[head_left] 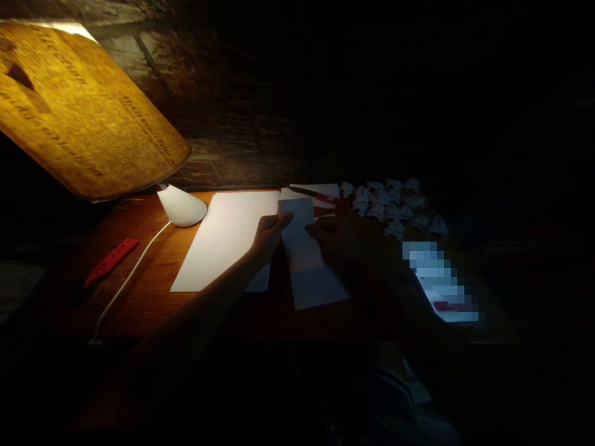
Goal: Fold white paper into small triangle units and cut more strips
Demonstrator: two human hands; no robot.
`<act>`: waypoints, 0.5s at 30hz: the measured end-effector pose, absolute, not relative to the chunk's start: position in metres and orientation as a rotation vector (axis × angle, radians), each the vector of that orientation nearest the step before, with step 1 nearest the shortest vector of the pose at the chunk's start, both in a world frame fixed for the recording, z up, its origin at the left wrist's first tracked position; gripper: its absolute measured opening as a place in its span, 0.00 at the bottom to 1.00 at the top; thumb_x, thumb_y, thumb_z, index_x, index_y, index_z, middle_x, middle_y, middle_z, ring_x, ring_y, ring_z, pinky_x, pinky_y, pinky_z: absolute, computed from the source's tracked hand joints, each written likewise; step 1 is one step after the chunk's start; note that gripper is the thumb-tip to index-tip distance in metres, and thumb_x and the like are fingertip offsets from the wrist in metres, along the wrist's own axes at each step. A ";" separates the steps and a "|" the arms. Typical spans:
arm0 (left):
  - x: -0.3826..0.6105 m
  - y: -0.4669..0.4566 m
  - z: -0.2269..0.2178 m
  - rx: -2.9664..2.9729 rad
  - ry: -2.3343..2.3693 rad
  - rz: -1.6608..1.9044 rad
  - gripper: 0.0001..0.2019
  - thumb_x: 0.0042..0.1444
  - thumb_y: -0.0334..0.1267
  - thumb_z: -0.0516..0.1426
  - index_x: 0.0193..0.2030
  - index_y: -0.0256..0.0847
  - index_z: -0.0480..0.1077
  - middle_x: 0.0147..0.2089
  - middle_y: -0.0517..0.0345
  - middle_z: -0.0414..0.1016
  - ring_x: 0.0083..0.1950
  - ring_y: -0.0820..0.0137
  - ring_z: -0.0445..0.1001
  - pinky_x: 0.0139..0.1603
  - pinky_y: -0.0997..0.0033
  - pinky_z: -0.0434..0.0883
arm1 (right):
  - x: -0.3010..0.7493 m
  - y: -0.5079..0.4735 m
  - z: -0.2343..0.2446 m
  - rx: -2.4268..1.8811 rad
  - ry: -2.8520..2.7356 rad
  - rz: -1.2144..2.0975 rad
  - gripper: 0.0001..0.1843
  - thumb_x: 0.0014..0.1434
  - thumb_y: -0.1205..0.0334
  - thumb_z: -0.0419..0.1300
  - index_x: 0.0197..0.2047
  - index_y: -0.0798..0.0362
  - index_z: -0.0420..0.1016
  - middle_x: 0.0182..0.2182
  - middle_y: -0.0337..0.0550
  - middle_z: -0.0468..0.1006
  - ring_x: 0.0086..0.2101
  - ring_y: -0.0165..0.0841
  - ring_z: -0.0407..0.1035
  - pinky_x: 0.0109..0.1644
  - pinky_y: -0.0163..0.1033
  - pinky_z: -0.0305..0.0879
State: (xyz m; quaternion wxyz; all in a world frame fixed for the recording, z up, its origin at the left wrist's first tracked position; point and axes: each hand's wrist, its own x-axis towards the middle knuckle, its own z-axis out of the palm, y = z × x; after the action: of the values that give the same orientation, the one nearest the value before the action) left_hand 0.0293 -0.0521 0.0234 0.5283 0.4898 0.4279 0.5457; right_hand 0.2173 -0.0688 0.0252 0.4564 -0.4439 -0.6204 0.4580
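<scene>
Between my two hands is a narrow strip of white paper (301, 244) with a crease across its lower part. My left hand (270, 234) grips its left edge, thumb lying on top. At the right edge my right hand (328, 235) is closed on the same paper, its fingers in deep shadow. Left of the strip, a stack of white sheets (227, 238) lies flat on the wooden table (153, 266), partly behind my left forearm. Beyond my hands are more white sheets (320, 189) with dark-bladed, red-handled scissors (325, 197) on them.
A lamp with a yellow printed shade (97, 111) and white base (183, 205) stands at the left, its white cord (132, 272) running forward. Near it lies a red perforated handle-like object (111, 260). Several folded paper pieces (390, 204) cluster back right, behind a lit phone (441, 285).
</scene>
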 end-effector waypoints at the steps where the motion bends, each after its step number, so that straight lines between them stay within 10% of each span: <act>1: 0.029 -0.052 0.023 1.165 1.012 1.318 0.31 0.41 0.64 0.74 0.19 0.38 0.69 0.20 0.62 0.67 0.21 0.77 0.63 0.22 0.75 0.60 | 0.217 -0.070 0.026 -1.098 -1.546 1.143 0.20 0.62 0.48 0.66 0.24 0.50 0.71 0.23 0.38 0.70 0.28 0.33 0.63 0.32 0.39 0.57; 15: 0.028 -0.049 0.019 1.088 0.986 1.438 0.31 0.47 0.60 0.75 0.19 0.38 0.66 0.20 0.64 0.64 0.21 0.78 0.64 0.22 0.75 0.61 | 0.212 -0.081 0.036 -1.133 -1.485 1.251 0.22 0.61 0.48 0.65 0.23 0.49 0.65 0.21 0.34 0.62 0.24 0.29 0.56 0.28 0.38 0.50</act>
State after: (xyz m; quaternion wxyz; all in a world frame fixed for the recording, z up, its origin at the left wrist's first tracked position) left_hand 0.0275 -0.0488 0.0188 0.5170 0.4531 0.4109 0.5988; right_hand 0.2119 -0.0807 0.0364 0.4319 -0.4547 -0.5957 0.5019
